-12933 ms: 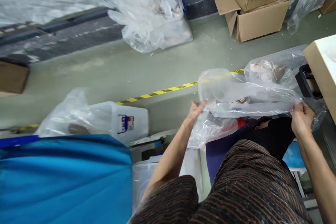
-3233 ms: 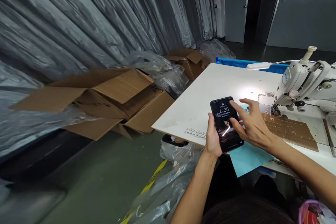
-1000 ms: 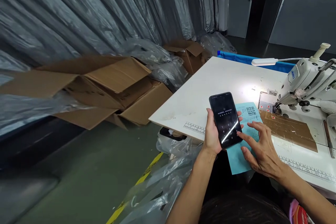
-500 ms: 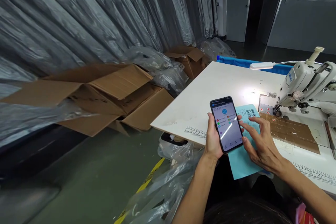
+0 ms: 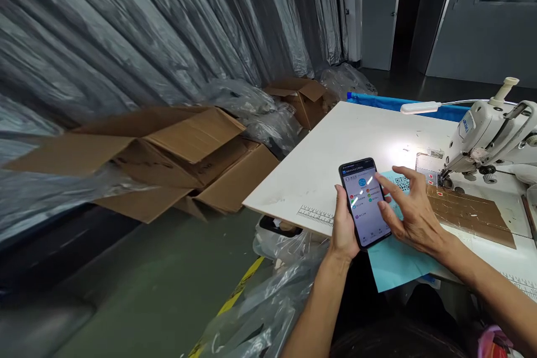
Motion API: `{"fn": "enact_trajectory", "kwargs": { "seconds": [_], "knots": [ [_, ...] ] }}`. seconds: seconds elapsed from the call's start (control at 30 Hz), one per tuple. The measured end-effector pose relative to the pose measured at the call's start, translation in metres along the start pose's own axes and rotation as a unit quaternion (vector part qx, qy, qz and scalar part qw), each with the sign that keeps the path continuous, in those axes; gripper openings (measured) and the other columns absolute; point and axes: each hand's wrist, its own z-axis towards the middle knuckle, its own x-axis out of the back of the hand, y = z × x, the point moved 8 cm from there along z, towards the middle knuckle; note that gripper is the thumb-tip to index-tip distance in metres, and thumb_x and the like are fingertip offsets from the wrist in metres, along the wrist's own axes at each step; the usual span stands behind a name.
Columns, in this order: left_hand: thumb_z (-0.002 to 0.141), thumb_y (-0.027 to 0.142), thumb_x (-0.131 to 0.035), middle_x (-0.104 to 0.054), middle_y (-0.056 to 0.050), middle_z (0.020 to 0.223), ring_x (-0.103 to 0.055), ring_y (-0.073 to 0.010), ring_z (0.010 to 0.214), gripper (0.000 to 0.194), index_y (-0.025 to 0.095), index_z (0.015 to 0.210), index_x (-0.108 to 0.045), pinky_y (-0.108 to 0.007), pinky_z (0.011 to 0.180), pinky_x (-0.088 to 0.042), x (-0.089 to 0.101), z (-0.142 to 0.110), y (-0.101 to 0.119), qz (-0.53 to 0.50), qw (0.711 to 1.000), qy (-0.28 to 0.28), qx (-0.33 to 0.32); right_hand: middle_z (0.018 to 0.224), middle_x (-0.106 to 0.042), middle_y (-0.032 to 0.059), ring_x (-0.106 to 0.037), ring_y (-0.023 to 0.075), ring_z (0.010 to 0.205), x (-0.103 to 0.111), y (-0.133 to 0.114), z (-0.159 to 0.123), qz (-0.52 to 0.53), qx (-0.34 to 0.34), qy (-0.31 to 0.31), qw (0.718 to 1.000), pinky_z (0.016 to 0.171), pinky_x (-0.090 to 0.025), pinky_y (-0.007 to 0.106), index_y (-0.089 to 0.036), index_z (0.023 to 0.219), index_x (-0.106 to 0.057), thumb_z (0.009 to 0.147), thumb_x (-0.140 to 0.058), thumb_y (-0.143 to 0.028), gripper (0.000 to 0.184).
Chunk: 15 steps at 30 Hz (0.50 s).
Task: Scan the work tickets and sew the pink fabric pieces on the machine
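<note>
My left hand [image 5: 346,229] is closed around a black smartphone [image 5: 366,207], thumb along its left edge. Its lit screen shows small coloured icons and a streak of reflected light. Over the phone's right side hovers my right hand [image 5: 413,210], fingers apart and holding nothing, the index fingertip at the upper part of the screen. Whether that fingertip touches the glass I cannot tell. A light-blue paper sheet [image 5: 398,268] with a QR code lies beneath the phone and right hand, reaching past the table's front edge. Right of it stands a white sewing machine [image 5: 474,128].
The white table [image 5: 319,162] has printed ruler marks along its front. A brown sheet [image 5: 474,215] lies by the machine's needle. Open cardboard boxes [image 5: 197,134] and clear plastic bags [image 5: 268,117] stand left. Another plastic bag [image 5: 268,291] hangs below the table edge.
My right hand has moved up and left, its index finger now over the upper screen instead of beside the phone. The left hand still holds the phone.
</note>
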Motion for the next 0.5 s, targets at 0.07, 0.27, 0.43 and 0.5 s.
{"fn": "enact_trajectory", "kwargs": {
  "seconds": [0.07, 0.27, 0.43, 0.5],
  "knots": [
    [0.091, 0.072, -0.036, -0.075, -0.014, 0.104, -0.069, -0.0300, 0.104, 0.072, 0.012, 0.116, -0.069, -0.041, 0.091, -0.056, -0.002, 0.000, 0.000, 0.006, 1.000, -0.005, 0.002, 0.121, -0.051, 0.0198, -0.055, 0.0293, 0.110, 0.002, 0.014, -0.005, 0.058, -0.074, -0.011, 0.995, 0.089, -0.050, 0.048, -0.014, 0.132, -0.051, 0.097, -0.043, -0.033, 0.041],
    [0.091, 0.074, -0.030, -0.076, -0.015, 0.097, -0.069, -0.0298, 0.105, 0.078, 0.010, 0.105, -0.073, -0.041, 0.093, -0.055, 0.001, -0.004, 0.006, 0.022, 0.998, 0.023, -0.052, 0.061, -0.048, -0.0020, -0.047, 0.0149, 0.056, -0.038, 0.024, -0.032, 0.251, -0.292, -0.252, 0.888, 0.056, -0.039, 0.030, -0.020, 0.087, -0.052, 0.096, -0.035, -0.047, 0.033],
    [0.082, 0.080, -0.043, -0.075, -0.014, 0.104, -0.066, -0.0322, 0.111, 0.080, 0.011, 0.110, -0.071, -0.043, 0.097, -0.053, -0.003, -0.006, 0.004, 0.081, 0.994, -0.019, -0.064, 0.063, -0.038, -0.0034, -0.037, 0.0121, 0.059, -0.036, 0.010, -0.028, 0.383, -0.317, -0.179, 0.849, 0.056, -0.034, 0.027, -0.022, 0.068, -0.040, 0.090, -0.033, -0.072, 0.055],
    [0.076, 0.087, -0.042, -0.074, -0.015, 0.108, -0.064, -0.0340, 0.115, 0.087, 0.012, 0.110, -0.071, -0.044, 0.098, -0.052, -0.006, -0.006, 0.004, 0.118, 0.988, -0.043, -0.086, 0.060, -0.034, -0.0046, -0.032, 0.0106, 0.057, -0.030, 0.014, -0.028, 0.417, -0.344, -0.135, 0.831, 0.054, -0.031, 0.026, -0.022, 0.063, -0.039, 0.083, -0.040, -0.079, 0.061]
  ]
}}
